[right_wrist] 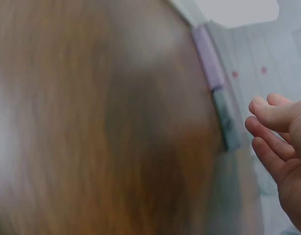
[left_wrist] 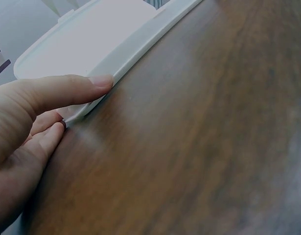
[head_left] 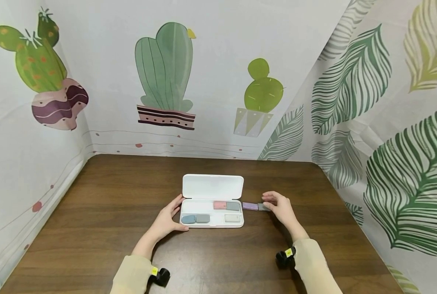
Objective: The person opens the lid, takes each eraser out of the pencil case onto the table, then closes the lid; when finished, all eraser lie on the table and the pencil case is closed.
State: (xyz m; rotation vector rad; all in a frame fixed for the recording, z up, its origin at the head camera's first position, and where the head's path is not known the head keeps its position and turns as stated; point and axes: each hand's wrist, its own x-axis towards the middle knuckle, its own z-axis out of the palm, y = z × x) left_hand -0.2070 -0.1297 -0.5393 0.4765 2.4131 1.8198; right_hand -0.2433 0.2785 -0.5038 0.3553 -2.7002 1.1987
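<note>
A flat white hinged case [head_left: 211,225] lies on the table with its lid [head_left: 212,186] raised at the back. My left hand [head_left: 167,216] holds the case's left end, thumb along the front edge and fingers round the side. Inside lie a pink block [head_left: 220,205] with a grey block [head_left: 232,206], a blue block [head_left: 188,219] with another grey block [head_left: 202,219], and a whitish block [head_left: 232,218]. Just right of the case, a purple block [head_left: 250,206] lies end to end with a dark grey block [right_wrist: 225,120]. Beside these, my right hand [head_left: 280,207] hovers with loosely bent, empty fingers.
The brown wooden table [head_left: 104,204] has rounded back corners. Cloth walls [head_left: 218,122] printed with cacti and leaves stand behind it and at both sides. A black wrist camera sits on each sleeve.
</note>
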